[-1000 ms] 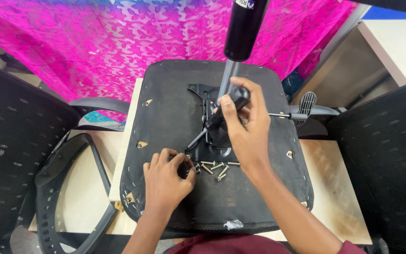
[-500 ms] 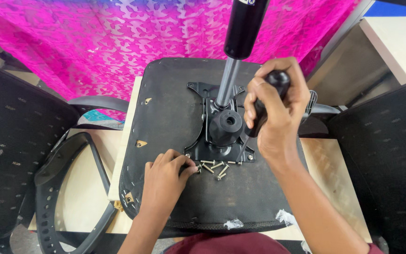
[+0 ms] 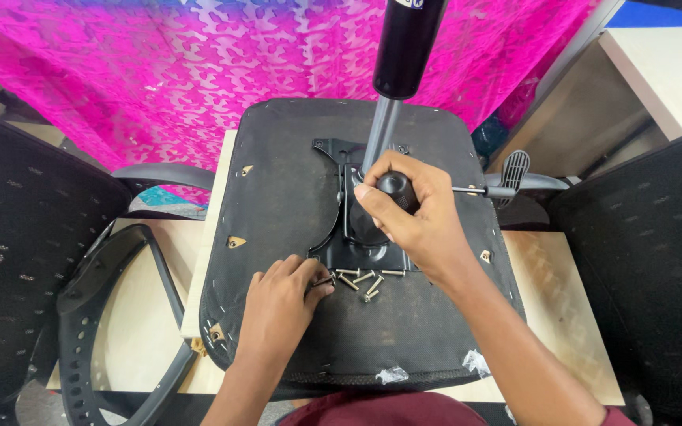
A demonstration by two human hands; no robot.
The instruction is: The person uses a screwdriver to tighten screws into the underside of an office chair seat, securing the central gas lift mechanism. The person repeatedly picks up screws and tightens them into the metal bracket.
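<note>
Black chair seat (image 3: pixel 278 205) lies upside down on the worktop (image 3: pixel 550 308), both hands working at its metal plate (image 3: pixel 357 252).

One gas post (image 3: pixel 404 47) rises from the one plate; the right hand (image 3: pixel 416 217) has its fingers wrapped around a black tool handle (image 3: pixel 398 189) beside that post. The left hand (image 3: pixel 282 304) has fingertips pinching a screw at the edge of about six loose screws (image 3: pixel 361 280) just below the plate. Lying unguarded on the sloping seat, those screws could roll off if a wrist nudges them.
</note>
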